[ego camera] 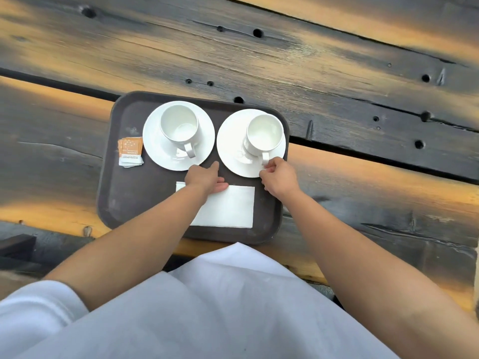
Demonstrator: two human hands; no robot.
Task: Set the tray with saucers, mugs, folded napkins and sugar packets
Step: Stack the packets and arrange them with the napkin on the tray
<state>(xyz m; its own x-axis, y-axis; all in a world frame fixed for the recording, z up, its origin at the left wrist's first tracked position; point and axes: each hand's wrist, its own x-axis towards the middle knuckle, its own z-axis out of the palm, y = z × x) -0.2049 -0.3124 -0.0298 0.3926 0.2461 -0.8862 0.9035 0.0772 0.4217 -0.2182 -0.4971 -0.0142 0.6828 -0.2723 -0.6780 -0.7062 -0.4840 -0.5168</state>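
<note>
A dark brown tray lies on the wooden table. Two white saucers sit at its far side, the left saucer and the right saucer, each bearing a white mug: the left mug and the right mug. Orange and white sugar packets are stacked at the tray's left edge. A folded white napkin lies at the tray's near side. My left hand rests with straight fingers over the napkin's far edge, between the saucers. My right hand pinches the right saucer's near rim, just below the mug's handle.
The tray sits on dark weathered wooden planks with holes and gaps between boards. My white clothing fills the bottom of the view. A dark block lies at the near left edge.
</note>
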